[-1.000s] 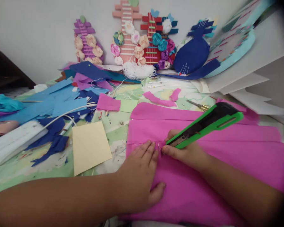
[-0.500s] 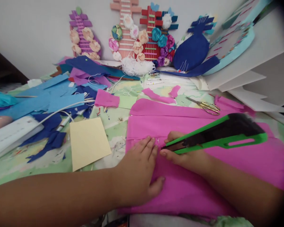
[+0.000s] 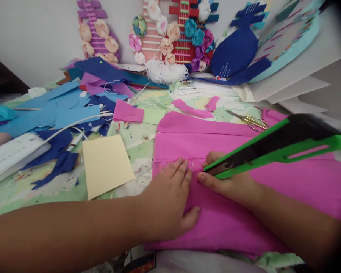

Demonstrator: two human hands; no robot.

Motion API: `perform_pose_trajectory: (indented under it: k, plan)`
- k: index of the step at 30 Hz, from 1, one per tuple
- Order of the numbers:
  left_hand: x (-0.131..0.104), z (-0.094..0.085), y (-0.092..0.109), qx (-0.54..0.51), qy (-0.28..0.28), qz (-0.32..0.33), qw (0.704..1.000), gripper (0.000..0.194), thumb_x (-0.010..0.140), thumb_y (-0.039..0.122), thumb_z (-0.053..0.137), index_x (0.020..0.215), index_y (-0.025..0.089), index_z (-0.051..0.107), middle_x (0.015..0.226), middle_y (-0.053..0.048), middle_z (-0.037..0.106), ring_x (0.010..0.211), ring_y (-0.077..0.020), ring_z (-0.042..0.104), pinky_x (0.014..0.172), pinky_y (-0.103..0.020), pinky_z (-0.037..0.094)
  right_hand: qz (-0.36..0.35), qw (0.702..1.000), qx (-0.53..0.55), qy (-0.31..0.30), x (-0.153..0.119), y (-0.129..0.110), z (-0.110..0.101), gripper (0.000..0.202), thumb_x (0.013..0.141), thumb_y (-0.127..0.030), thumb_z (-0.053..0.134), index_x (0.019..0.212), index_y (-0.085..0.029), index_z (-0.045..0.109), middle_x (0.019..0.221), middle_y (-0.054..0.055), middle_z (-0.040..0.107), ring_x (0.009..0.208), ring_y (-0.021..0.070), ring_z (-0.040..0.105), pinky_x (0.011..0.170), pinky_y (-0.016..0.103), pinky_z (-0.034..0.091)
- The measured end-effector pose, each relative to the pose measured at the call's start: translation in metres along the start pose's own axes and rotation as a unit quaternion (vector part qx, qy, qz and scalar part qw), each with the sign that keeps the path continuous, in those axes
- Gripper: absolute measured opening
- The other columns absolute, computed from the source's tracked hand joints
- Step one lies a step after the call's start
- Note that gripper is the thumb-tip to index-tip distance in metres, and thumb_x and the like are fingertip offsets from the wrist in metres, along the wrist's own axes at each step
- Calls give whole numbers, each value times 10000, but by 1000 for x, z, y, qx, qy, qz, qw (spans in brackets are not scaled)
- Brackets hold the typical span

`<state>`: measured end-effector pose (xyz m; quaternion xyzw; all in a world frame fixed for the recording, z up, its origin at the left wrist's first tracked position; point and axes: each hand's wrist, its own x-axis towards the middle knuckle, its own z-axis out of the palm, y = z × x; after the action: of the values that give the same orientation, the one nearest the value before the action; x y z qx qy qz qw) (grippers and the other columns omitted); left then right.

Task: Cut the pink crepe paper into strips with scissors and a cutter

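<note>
Pink sheet (image 3: 230,223) lay at the bench's (image 3: 19,197) front, under both hands. Left hand (image 3: 169,201) was pressed flat on it, fingers together, thumb apart; right hand (image 3: 234,185) pinched one green-and-black cutter (image 3: 268,151). A littered gap separated the sheet's left edge from one yellow card (image 3: 108,167). Farther left, a white power strip (image 3: 17,155) bore marks too small to read. Beyond the sheet lay one pair of scissors (image 3: 251,122) and two pink scraps (image 3: 193,111).

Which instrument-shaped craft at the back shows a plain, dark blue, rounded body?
The blue craft, right of the red craft; flowers adorn the red, purple and peach ones.
</note>
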<state>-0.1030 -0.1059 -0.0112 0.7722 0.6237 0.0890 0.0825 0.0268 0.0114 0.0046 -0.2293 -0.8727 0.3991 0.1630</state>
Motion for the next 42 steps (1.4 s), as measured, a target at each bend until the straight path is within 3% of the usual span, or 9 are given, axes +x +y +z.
perform_pose_trajectory:
  k: [19,36,42]
  plan:
    - [-2,-3,0,-18,20,33,999,495,751,398,450,1124,77,500,1268,-242,361,1200,-404,246,957,-514,247,-3,1000,-19,3,-4,-3,2,257,716,-395,523,616,-201,387,516,-40,436,478,87,440,457,228,351]
    - [-1,-2,-2,-20,34,45,998,443,742,370,477,1073,79,519,1218,-221,426,1208,-376,251,964,-514,240,18,999,30,20,-1,-7,0,258,698,-327,548,575,-189,368,497,-49,401,460,68,405,420,199,328]
    - [-1,-2,-1,-9,29,43,999,460,740,377,473,1102,95,498,1258,-216,388,1200,-382,268,938,-532,270,-4,1000,11,-18,-4,-10,0,268,710,-320,533,551,-187,363,473,-56,374,434,57,375,398,196,296]
